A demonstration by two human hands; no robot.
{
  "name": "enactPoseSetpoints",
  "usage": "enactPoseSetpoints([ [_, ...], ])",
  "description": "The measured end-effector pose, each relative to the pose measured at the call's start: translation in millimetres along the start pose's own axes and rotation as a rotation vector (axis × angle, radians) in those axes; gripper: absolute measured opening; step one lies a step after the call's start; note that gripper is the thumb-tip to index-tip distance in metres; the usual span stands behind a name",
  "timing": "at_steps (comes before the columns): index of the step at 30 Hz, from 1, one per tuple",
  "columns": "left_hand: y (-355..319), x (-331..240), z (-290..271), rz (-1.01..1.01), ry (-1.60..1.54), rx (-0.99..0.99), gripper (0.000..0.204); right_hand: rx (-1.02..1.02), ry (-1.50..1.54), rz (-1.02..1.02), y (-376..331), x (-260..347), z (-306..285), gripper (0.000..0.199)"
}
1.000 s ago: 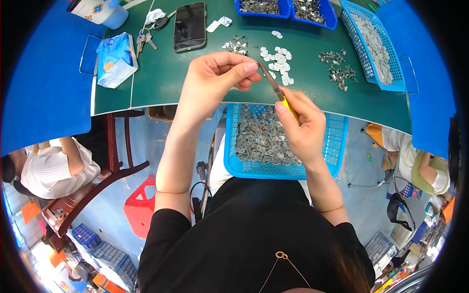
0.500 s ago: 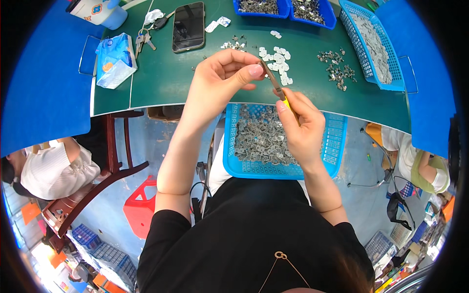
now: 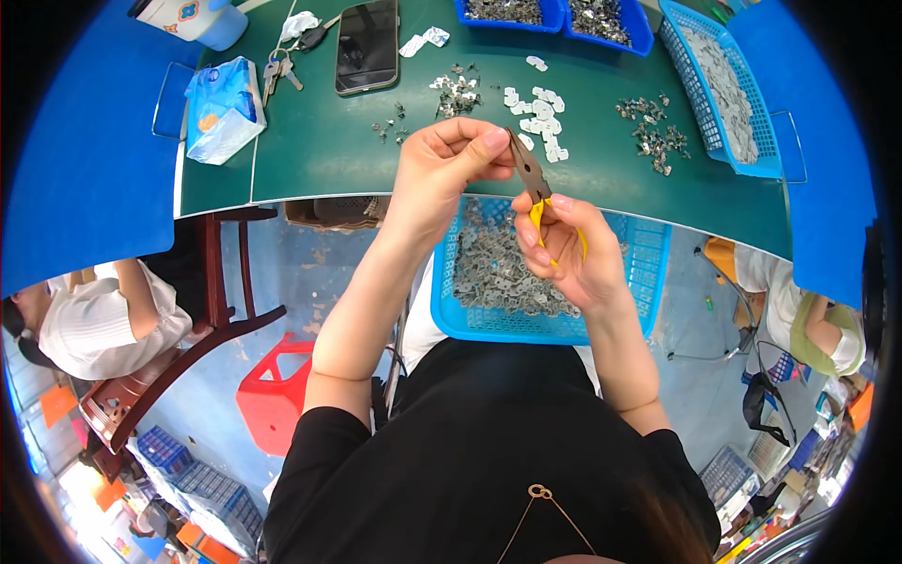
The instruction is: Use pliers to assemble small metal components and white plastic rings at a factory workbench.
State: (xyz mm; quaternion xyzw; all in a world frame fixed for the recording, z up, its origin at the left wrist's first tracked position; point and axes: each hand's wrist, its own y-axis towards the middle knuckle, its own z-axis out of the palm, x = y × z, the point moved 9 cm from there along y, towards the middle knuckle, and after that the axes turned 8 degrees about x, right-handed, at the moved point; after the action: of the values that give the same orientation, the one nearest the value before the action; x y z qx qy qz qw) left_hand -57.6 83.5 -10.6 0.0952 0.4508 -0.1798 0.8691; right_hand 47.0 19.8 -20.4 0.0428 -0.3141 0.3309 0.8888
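Observation:
My right hand (image 3: 578, 246) is closed round the yellow handles of a pair of pliers (image 3: 531, 174), whose dark jaws point up and away from me. At the jaws' tip my left hand (image 3: 460, 160) is pinched; what sits between its thumb and fingers is too small and hidden to name. Just beyond the hands, small white flat pieces (image 3: 540, 115) lie in a loose cluster on the green table (image 3: 310, 150). Left of them is a pile of small metal clips (image 3: 458, 94). Below my hands, a light blue basket (image 3: 545, 329) full of small metal parts rests at my lap.
Two blue bins (image 3: 611, 38) of metal parts stand at the back, and a blue basket (image 3: 766, 155) of pale pieces at the right. More metal parts (image 3: 653, 136) lie nearby. A phone (image 3: 367, 47), keys (image 3: 282, 70) and tissue pack (image 3: 225, 111) sit left. Co-workers sit either side.
The pliers have turned and their yellow handles now show spread apart, my right fingers looser on them. My left hand has shifted slightly right and toward me, staying pinched.

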Motion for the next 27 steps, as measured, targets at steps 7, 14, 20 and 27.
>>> enactPoseSetpoints([
  [7,-11.0,-52.3,-55.3,0.116,0.878,-0.385,0.018,-0.289,-0.303,-0.064,-4.9,3.1,-17.3,0.041],
  [14,-13.2,-94.3,-42.2,0.355,1.790,-0.507,0.013,-0.290,-0.424,-0.116,-6.6,9.6,-14.2,0.042],
  [20,12.9,-79.2,-39.2,0.469,1.665,-0.318,0.010,-0.293,-0.462,-0.131,-8.8,11.1,-12.0,0.042],
  [27,50.0,-61.8,-43.5,0.295,1.849,-0.173,0.012,-0.285,-0.507,-0.157,-10.9,12.5,-10.0,0.041],
])
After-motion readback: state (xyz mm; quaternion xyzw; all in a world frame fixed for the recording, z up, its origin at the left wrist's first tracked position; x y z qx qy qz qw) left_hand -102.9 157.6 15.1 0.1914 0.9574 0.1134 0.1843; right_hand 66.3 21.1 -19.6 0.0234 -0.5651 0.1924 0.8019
